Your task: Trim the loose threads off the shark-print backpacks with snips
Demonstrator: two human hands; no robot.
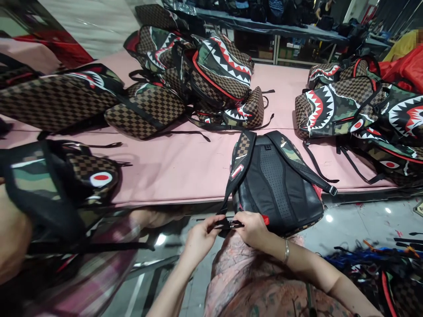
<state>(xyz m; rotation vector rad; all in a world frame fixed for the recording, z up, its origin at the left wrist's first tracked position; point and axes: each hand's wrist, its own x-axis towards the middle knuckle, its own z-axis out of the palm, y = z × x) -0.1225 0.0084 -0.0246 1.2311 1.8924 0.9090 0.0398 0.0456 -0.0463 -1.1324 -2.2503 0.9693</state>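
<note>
A backpack (274,189) lies back side up at the table's front edge, its black padded panel and two shoulder straps showing. Its lower end hangs slightly over the edge towards my lap. My left hand (205,235) pinches a black strap (222,223) beside the bag's lower left corner. A short way to the right, my right hand (253,229) is closed on the same strap, at what looks like a dark buckle (235,223). A small red thing (265,219) sticks out beyond the right hand's fingers; its kind is hidden.
Shark-mouth backpacks are heaped on the pink table (158,171), in a left pile (148,110) and a right pile (350,105). At left, a co-worker's hand (11,233) holds another backpack (42,185). More bags (396,281) lie low at right.
</note>
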